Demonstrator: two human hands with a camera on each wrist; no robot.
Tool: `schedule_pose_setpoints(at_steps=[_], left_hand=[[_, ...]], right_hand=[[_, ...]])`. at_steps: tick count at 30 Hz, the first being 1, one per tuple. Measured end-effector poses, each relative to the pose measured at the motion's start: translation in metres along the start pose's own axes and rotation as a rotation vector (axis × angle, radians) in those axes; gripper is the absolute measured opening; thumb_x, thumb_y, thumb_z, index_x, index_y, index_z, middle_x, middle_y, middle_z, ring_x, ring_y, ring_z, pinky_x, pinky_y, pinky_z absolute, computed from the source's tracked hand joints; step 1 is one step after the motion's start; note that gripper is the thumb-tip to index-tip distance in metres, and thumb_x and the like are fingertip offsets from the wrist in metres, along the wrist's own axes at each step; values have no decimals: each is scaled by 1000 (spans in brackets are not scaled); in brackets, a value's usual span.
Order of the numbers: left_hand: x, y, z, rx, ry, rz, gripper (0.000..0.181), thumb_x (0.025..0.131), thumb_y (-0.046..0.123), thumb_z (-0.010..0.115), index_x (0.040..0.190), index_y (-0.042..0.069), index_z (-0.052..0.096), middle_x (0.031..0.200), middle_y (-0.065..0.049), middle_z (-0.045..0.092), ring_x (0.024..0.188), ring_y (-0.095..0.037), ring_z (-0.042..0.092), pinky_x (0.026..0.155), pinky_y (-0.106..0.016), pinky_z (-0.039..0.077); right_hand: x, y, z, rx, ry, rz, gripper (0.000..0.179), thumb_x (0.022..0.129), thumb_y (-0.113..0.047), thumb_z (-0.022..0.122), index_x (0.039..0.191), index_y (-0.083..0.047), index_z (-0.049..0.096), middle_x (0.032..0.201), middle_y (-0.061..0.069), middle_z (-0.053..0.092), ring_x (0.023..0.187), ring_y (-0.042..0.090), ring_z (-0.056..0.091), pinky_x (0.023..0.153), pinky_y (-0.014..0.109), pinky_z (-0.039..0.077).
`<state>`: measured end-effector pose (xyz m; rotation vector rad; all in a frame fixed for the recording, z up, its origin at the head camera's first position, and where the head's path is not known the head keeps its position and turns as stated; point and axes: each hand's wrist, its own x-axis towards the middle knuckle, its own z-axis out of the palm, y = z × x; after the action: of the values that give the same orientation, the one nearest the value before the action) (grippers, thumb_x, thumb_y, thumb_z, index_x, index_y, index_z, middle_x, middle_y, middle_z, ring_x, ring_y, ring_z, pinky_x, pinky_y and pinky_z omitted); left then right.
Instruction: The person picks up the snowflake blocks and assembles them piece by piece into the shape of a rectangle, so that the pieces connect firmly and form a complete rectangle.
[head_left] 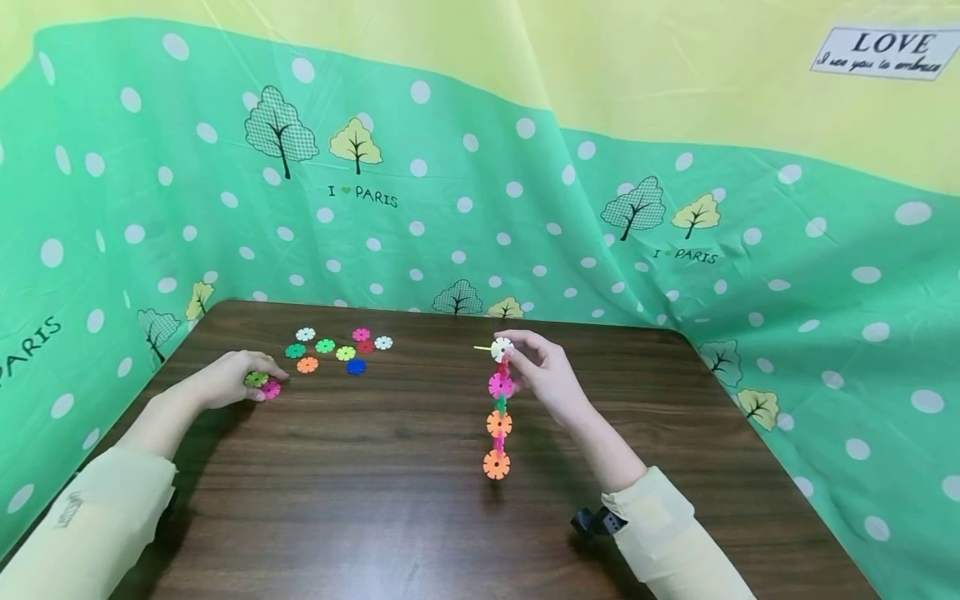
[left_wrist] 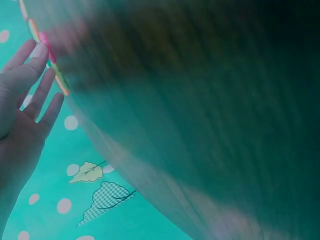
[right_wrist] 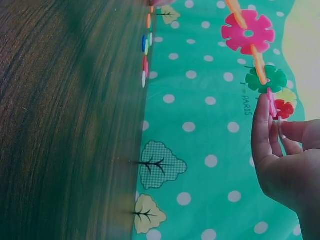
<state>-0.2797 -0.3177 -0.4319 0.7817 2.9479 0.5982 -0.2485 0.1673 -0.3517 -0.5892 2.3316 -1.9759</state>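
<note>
On the right, my right hand [head_left: 553, 382] pinches the top of a chain of interlocked plastic flower discs [head_left: 499, 425]. The chain hangs downward, with a white disc [head_left: 498, 350] at the fingertips and a yellow disc [head_left: 482, 347] seen edge-on beside it. Red, pink, green and orange discs follow below, set crosswise to each other. At the left side of the table, my left hand [head_left: 223, 379] reaches over a few loose discs. Its fairly straight fingers touch around a light green disc [head_left: 257, 378] and a pink disc [head_left: 271, 390]; the fingers partly cover this group.
Several loose discs, among them a blue disc [head_left: 356, 367] and an orange disc [head_left: 307, 365], lie flat near the back left of the dark wooden table [head_left: 360, 500]. A green dotted curtain [head_left: 465, 225] hangs behind. A black strap [head_left: 597, 522] sits by the right sleeve.
</note>
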Motion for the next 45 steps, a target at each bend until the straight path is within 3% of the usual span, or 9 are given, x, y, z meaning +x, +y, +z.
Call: schedule_pose_setpoints(at_steps=[6,11,15,20,27,34,41,45], left_hand=[[5,-5,2,18,34,26,27,73,4,77,100,10,74,101,-7,67,100,-34,60,85,-50,49],[9,-5,3,-11,9,-9,23,75,5,77,98,9,74,97,-4,67,98,-31,61,85,-49,49],[12,-2,3,-52,-11,-47,19,75,8,77,93,9,73,94,-3,66,94,-27,61,83,-47,50],[15,4,2,-87,-34,-66,17,74,9,78,87,7,68,88,-2,65,86,-22,60,79,-45,50],[17,7,2,-95,-52,-82,20,73,10,79,84,9,62,82,1,62,81,-17,56,74,-39,48],[22,11,4,-120,15,-40,21,79,-6,69,80,11,56,73,3,58,70,-12,53,63,-29,45],[26,21,1,-162,69,-58,17,82,-4,68,83,8,57,72,2,61,65,-11,57,57,-26,47],[32,29,-1,-169,116,-62,15,81,-3,69,86,7,59,75,0,61,66,-12,59,57,-25,49]], right_hand=[[0,2,1,28,-12,-7,32,93,-10,59,124,-2,56,87,6,58,65,14,60,57,32,57],[0,2,3,51,-29,0,30,95,-9,56,124,-1,55,90,6,64,66,13,62,58,35,57],[1,1,5,41,-45,-3,26,97,-10,53,122,-4,55,101,17,69,73,16,65,59,40,57],[0,1,6,58,-50,3,24,98,-10,49,122,-4,53,106,33,61,75,20,68,60,42,57],[-2,-2,7,-18,18,26,22,98,-10,49,120,-4,53,97,28,62,76,11,65,59,24,51],[-2,-6,8,-41,48,21,22,99,-10,47,119,-1,53,87,18,60,72,12,61,54,20,47],[-2,-8,12,3,15,46,22,101,-12,41,120,0,43,82,14,55,79,33,61,59,23,52],[-2,-9,14,13,7,33,23,102,-11,38,121,1,39,83,15,51,75,38,60,66,28,55]])
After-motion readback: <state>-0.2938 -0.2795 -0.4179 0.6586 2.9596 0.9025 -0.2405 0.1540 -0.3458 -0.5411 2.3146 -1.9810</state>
